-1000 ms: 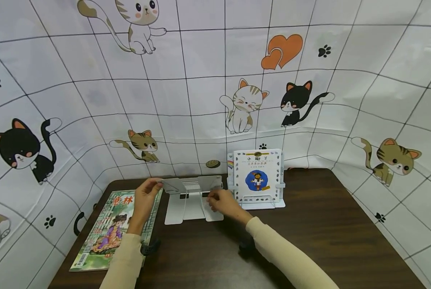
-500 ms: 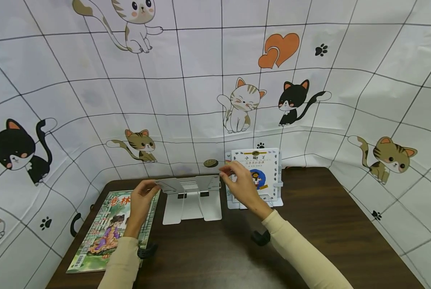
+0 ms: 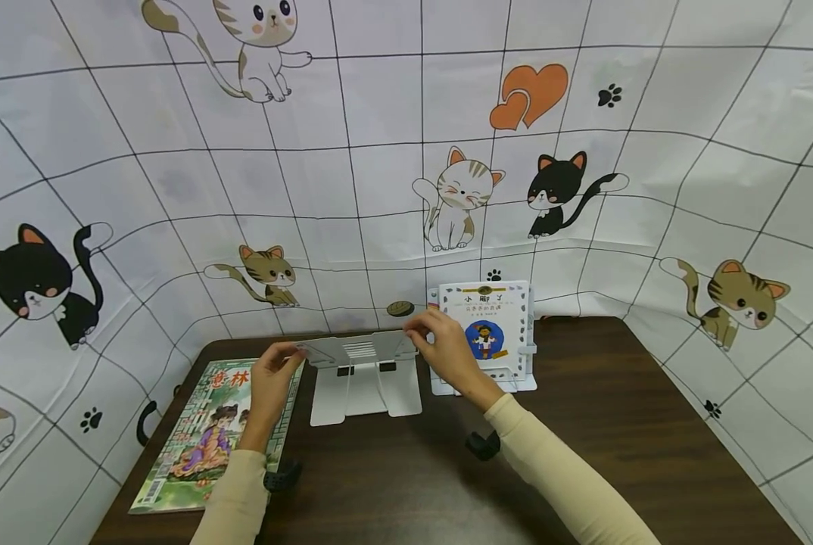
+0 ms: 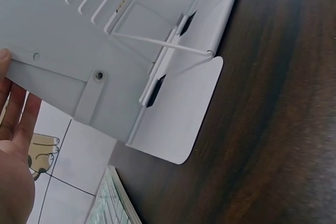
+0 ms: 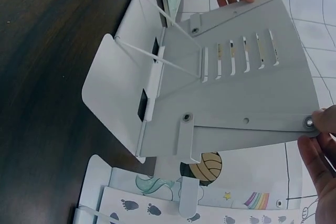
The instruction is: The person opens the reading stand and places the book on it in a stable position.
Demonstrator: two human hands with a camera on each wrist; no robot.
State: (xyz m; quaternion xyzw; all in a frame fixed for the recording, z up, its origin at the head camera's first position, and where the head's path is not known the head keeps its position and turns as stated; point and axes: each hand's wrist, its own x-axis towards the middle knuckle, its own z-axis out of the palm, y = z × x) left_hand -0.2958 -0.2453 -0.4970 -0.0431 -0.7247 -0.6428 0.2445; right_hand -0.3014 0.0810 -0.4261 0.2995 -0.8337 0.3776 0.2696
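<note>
A white metal book stand (image 3: 366, 390) stands at the back of the table, its slotted panel (image 5: 236, 72) tilted up from the flat base. A wire brace (image 4: 163, 45) runs from the base to the lowest slot of the panel. My left hand (image 3: 270, 382) pinches the panel's left edge, thumb on the face turned to me, fingers behind. With thumb and fingers my right hand (image 3: 447, 348) pinches the upper right corner, beside a round rivet (image 5: 308, 123). Both hands hold the panel at once; the palm of the right lies outside its wrist view.
Just right of it, a second white stand (image 3: 531, 371) bears a white children's book (image 3: 461, 310) with a blue circle. A magazine (image 3: 205, 446) lies on the table at left, under my left forearm. Behind the dark wooden table (image 3: 584, 424) hangs a cat-print cloth (image 3: 352, 189).
My right hand has risen from low in front of the stand, passed to the right of the panel, and now grips its upper right corner. The left hand keeps its grip on the left edge.
</note>
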